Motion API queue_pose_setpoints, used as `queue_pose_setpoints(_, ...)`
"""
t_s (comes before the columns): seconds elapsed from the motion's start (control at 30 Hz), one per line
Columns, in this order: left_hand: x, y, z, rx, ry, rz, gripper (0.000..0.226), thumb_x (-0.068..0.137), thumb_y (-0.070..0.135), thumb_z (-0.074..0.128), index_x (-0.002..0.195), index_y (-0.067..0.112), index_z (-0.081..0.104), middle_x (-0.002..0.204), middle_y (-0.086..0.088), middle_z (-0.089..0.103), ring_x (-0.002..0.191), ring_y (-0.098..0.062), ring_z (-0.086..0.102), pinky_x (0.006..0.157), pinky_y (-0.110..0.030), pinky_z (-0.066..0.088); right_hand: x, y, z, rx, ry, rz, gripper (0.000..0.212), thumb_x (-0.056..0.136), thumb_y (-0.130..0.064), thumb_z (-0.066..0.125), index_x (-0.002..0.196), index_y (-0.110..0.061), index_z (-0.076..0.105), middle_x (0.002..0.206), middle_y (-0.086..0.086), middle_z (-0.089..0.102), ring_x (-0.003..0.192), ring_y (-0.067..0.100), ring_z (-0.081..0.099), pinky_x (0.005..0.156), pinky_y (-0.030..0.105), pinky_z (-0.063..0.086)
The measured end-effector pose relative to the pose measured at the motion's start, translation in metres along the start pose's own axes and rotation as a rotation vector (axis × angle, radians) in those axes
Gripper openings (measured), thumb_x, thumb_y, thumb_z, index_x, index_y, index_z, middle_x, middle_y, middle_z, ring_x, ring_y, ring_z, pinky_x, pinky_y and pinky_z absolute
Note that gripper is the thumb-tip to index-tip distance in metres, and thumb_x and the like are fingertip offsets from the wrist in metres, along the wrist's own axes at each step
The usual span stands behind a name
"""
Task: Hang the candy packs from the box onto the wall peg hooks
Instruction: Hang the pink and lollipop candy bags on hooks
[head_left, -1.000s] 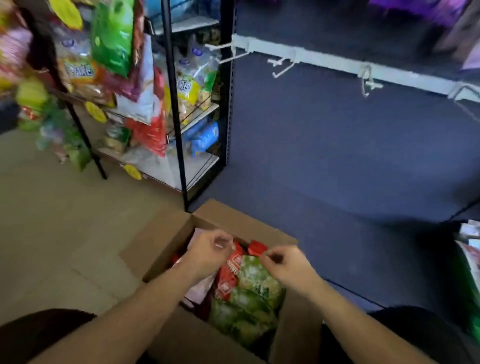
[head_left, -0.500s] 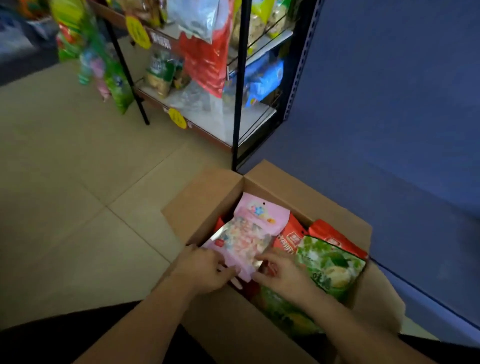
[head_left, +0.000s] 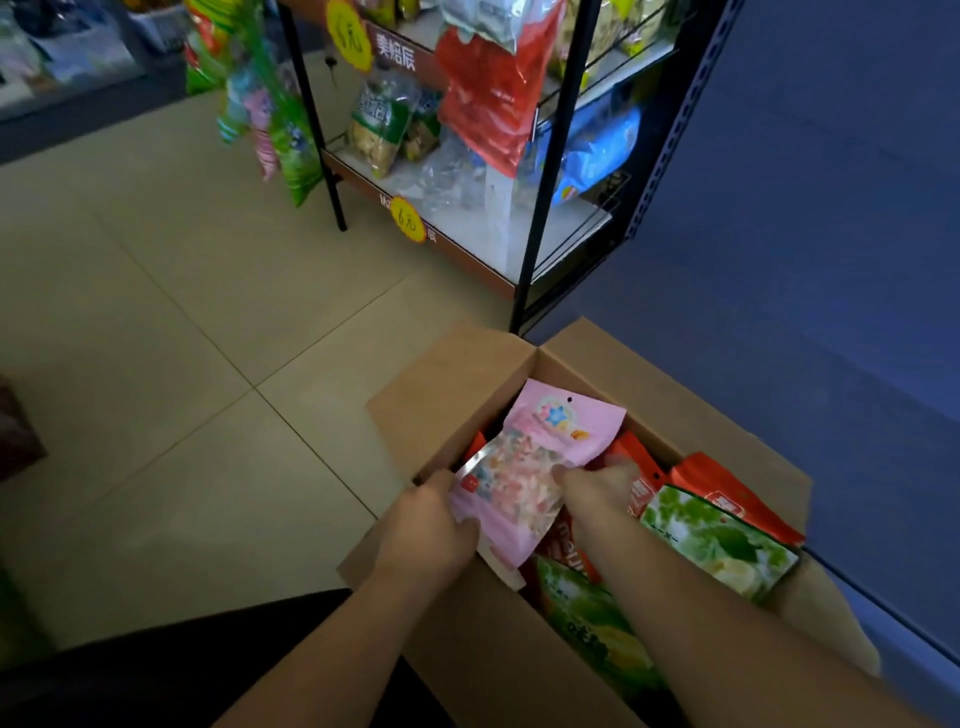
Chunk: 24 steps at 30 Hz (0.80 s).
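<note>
A blue wall (head_left: 810, 218) is filling the right side of the scene, and a pale tiled floor (head_left: 156, 364) is spreading across the left. At the far middle a black-framed rack (head_left: 543, 197) is standing against the wall, its shelves carrying bags of snacks, with more bags hanging off its left side. An open cardboard box (head_left: 467, 400) is sitting on the floor at the near right, just in front of the rack's foot, with its flaps folded outward. Inside it, a green pack (head_left: 719, 545) is leaning at the right side, and red packs (head_left: 727, 480) are standing just behind and beside it. A pink pack (head_left: 540, 452) is lying tilted over the left part of the box, its top with the hang hole pointing to the far side. The left hand (head_left: 426, 525) is holding the pink pack's near left edge, its grip closed with the thumb pressing on the front. The right hand (head_left: 597, 486) is taking the pack's right edge, its grip curled round that edge with the thumb on the front. A round yellow price tag (head_left: 407, 218) is sticking to the rack's lowest shelf edge.
</note>
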<state>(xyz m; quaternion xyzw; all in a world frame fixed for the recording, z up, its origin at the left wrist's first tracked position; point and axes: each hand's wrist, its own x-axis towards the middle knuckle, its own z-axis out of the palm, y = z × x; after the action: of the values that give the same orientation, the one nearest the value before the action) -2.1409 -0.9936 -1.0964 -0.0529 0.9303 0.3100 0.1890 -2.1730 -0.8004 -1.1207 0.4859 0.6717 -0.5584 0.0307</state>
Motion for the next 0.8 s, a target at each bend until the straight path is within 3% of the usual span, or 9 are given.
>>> queue_pose_setpoints(0.13, -0.006, 0.021, 0.0, -0.246, 0.039, -0.041, 0.061, 0.087, 0.013, 0.067, 0.144, 0.019, 0.047, 0.094, -0.001, 0.072, 0.088, -0.016, 0.068, 0.068, -0.02, 0.052, -0.003, -0.008, -0.019, 0.045, -0.162, -0.035, 0.023, 0.088, 0.0, 0.068, 0.101, -0.018, 0.071, 0.1, 0.007, 0.074, 0.086, 0.021, 0.069, 0.071, 0.031, 0.055)
queue_pose_setpoints(0.23, -0.008, 0.05, -0.01, -0.477, 0.066, -0.054, 0.086, 0.085, 0.008, 0.072, 0.157, 0.014, 0.027, 0.069, 0.005, 0.063, 0.069, -0.008, 0.062, 0.059, -0.012, 0.044, -0.017, -0.029, -0.049, 0.096, -0.268, -0.076, 0.02, 0.09, -0.003, 0.069, 0.089, -0.021, 0.077, 0.093, 0.007, 0.08, 0.084, 0.025, 0.076, 0.076, 0.042, 0.064)
queue_pose_setpoints(0.3, -0.017, 0.075, -0.024, -0.583, 0.032, -0.017, 0.096, 0.085, 0.005, 0.074, 0.161, 0.016, 0.015, 0.07, -0.005, 0.06, 0.067, -0.013, 0.063, 0.058, -0.008, 0.046, -0.033, -0.05, -0.077, 0.112, -0.295, -0.126, 0.018, 0.095, -0.004, 0.065, 0.098, -0.018, 0.075, 0.087, 0.003, 0.079, 0.074, 0.019, 0.076, 0.065, 0.031, 0.062)
queue_pose_setpoints(0.37, -0.034, 0.104, -0.047, -0.643, -0.055, 0.077, 0.083, 0.09, 0.004, 0.07, 0.158, 0.02, 0.025, 0.081, -0.012, 0.066, 0.071, -0.022, 0.069, 0.055, -0.011, 0.051, -0.046, -0.066, -0.11, 0.078, -0.307, -0.192, 0.012, 0.1, -0.012, 0.06, 0.105, -0.016, 0.071, 0.089, 0.0, 0.076, 0.071, 0.01, 0.071, 0.051, 0.018, 0.054)
queue_pose_setpoints(0.47, -0.055, 0.137, -0.082, -0.516, -0.139, 0.279, 0.018, 0.097, 0.007, 0.061, 0.107, 0.014, 0.074, 0.094, -0.006, 0.08, 0.088, -0.034, 0.075, 0.077, -0.039, 0.062, -0.06, -0.088, -0.155, 0.02, -0.293, -0.297, 0.015, 0.1, -0.026, 0.059, 0.101, -0.014, 0.068, 0.096, 0.007, 0.075, 0.077, 0.01, 0.066, 0.056, 0.016, 0.05)
queue_pose_setpoints(0.53, -0.066, 0.158, -0.108, -0.414, -0.183, 0.36, 0.016, 0.098, 0.015, 0.061, 0.096, 0.009, 0.075, 0.094, -0.012, 0.079, 0.087, -0.027, 0.076, 0.084, -0.049, 0.058, -0.071, -0.1, -0.182, 0.013, -0.291, -0.349, 0.036, 0.09, -0.046, 0.066, 0.091, -0.01, 0.064, 0.091, 0.019, 0.073, 0.075, 0.022, 0.064, 0.07, 0.027, 0.055)
queue_pose_setpoints(0.6, -0.076, 0.186, -0.132, -0.29, -0.199, 0.467, 0.025, 0.097, 0.027, 0.06, 0.091, 0.004, 0.069, 0.085, -0.018, 0.073, 0.073, -0.016, 0.064, 0.075, -0.047, 0.058, -0.085, -0.111, -0.21, 0.068, -0.271, -0.377, 0.058, 0.075, -0.064, 0.072, 0.08, -0.01, 0.052, 0.075, 0.02, 0.056, 0.067, 0.03, 0.052, 0.066, 0.045, 0.05)
queue_pose_setpoints(0.7, -0.097, 0.238, -0.165, -0.002, -0.141, 0.647, 0.035, 0.102, 0.027, 0.056, 0.08, 0.0, 0.056, 0.065, -0.006, 0.041, 0.057, -0.008, 0.037, 0.055, -0.029, 0.037, -0.1, -0.131, -0.253, 0.156, -0.251, -0.425, 0.046, 0.092, -0.045, 0.072, 0.092, -0.004, 0.052, 0.082, 0.012, 0.051, 0.071, 0.025, 0.051, 0.064, 0.037, 0.045)
queue_pose_setpoints(0.8, -0.114, 0.289, -0.185, 0.187, -0.055, 0.765, 0.025, 0.101, 0.029, 0.057, 0.082, 0.015, 0.065, 0.058, 0.006, 0.046, 0.051, -0.008, 0.04, 0.05, -0.019, 0.034, -0.111, -0.153, -0.3, 0.206, -0.247, -0.475, 0.016, 0.103, -0.016, 0.062, 0.117, -0.01, 0.059, 0.107, 0.007, 0.073, 0.086, 0.024, 0.073, 0.067, 0.032, 0.056)
